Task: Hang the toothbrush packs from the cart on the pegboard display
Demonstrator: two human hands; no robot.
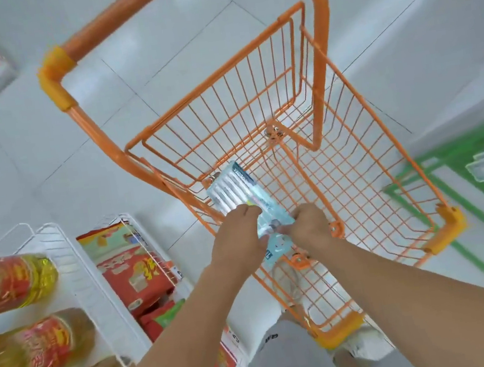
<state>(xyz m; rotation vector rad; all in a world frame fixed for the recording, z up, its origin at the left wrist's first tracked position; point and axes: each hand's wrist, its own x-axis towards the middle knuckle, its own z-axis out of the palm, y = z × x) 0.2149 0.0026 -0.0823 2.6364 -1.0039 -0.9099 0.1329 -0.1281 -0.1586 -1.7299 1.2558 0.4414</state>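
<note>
Pack: I have one toothbrush pack [238,202] held over the left side of the cart [356,167], slanting up and away from me, not yet near any display.
Left hand: my left hand [237,240] grips the pack's near part, fingers curled over its left edge.
Right hand: my right hand [310,225] pinches the pack's near end from the right, fingers curled.
Cart: I see no other packs in the wire basket; the floor shows through the mesh.
Pegboard: I judge the green display [482,174] at right to be the target, but it is blurred, so I cannot tell how many packs hang there.
Progress: I judge this pack is picked up but unhung; carrying and hooking it remain.
Left shelf: oil bottles [12,284] and red bags [130,261] stand beside me.
</note>
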